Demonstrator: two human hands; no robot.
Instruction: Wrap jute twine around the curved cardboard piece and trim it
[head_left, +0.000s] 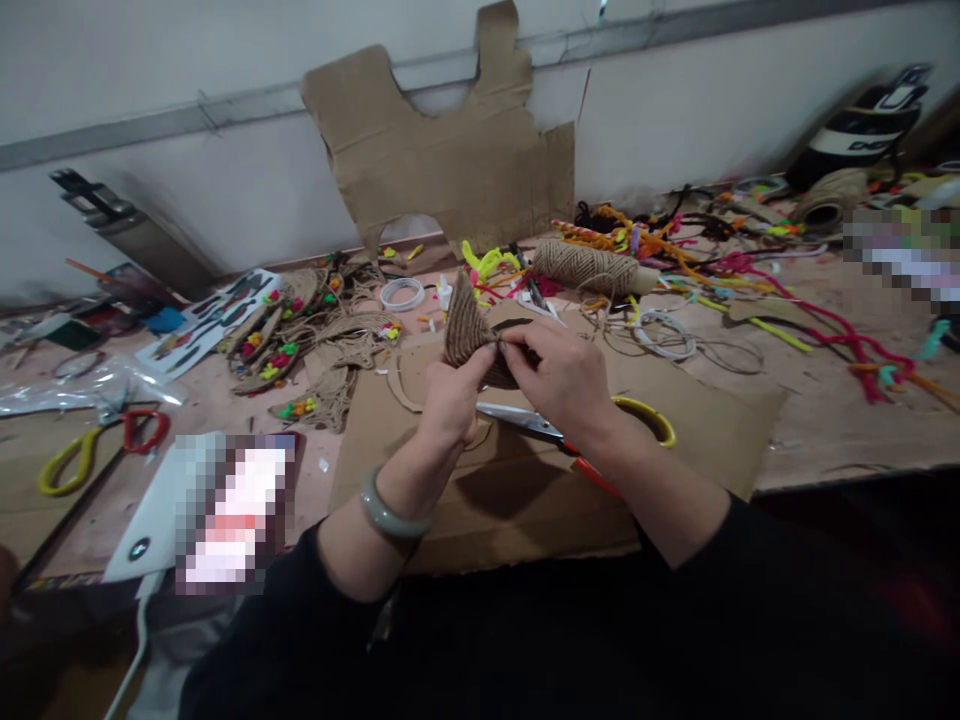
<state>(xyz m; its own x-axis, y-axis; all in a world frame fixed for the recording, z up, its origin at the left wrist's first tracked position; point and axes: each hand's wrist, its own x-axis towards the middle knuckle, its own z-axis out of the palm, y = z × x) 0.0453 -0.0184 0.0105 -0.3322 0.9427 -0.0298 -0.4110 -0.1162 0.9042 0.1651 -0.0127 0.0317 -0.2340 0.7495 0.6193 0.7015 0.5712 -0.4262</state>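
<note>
Between my two hands, above a cardboard sheet (pixel 705 430), is a pointed brown piece wrapped in jute twine (pixel 465 325). My left hand (pixel 454 395) holds it from the lower left, thumb on its face; a pale bangle (pixel 390 510) is on that wrist. At the piece's right edge, the thumb and fingertips of my right hand (pixel 562 365) are pinched together. What they pinch is too small to make out. Scissors with red and yellow handles (pixel 649 415) lie beneath my right hand, partly hidden by it.
A twine spool (pixel 592 268) and colourful cords (pixel 810 310) lie behind and right. Twine-covered pieces with bright bits (pixel 274 350) are left of my hands. Other scissors (pixel 82 460) and a phone (pixel 240 515) lie front left. Cut cardboard (pixel 442 150) leans on the wall.
</note>
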